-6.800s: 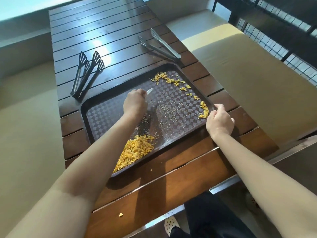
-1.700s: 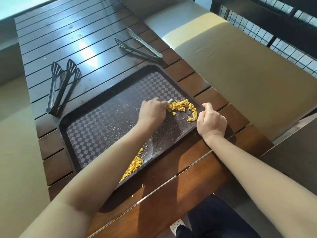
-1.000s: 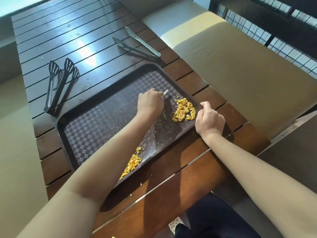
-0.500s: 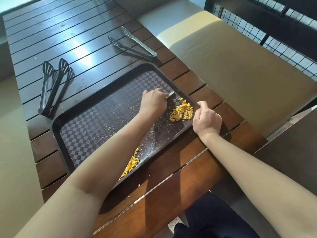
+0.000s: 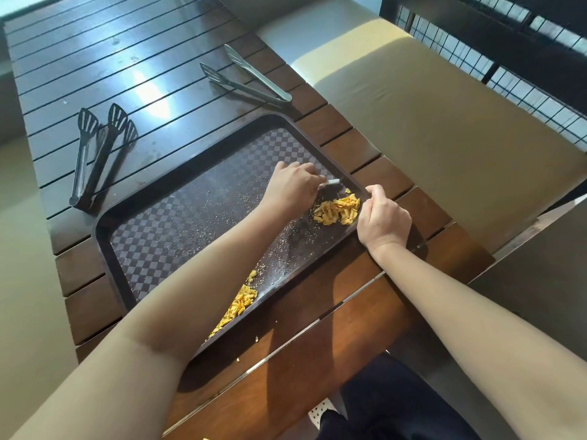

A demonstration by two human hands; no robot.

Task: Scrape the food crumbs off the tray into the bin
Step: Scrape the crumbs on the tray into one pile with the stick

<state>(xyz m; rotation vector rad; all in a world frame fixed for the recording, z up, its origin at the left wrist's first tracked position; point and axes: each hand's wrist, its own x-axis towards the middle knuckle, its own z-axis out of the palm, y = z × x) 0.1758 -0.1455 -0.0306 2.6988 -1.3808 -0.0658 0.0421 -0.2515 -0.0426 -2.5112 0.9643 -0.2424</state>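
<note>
A dark brown tray (image 5: 165, 230) with a checkered floor lies on the slatted wooden table (image 5: 111, 58). My left hand (image 5: 290, 185) grips a small scraper (image 5: 330, 182), whose pale tip sticks out toward the tray's right rim. Just below that tip sits a heap of yellow crumbs (image 5: 338, 211) in the tray's right corner. A second yellow crumb pile (image 5: 239, 303) lies along the near rim, partly hidden by my left forearm. My right hand (image 5: 382, 219) grips the tray's right corner rim. Fine specks dot the tray floor. No bin is in view.
Black slotted tongs (image 5: 95, 150) lie left of the tray. Metal tongs (image 5: 251, 74) lie behind it. A beige cushioned bench (image 5: 444, 122) runs along the table's right side. A few stray crumbs (image 5: 256, 338) lie on the table in front of the tray.
My left hand has swept the scattered crumbs along the right rim into one heap at the right corner, and the scraper now sits just above it. My right hand keeps its grip on the corner.
</note>
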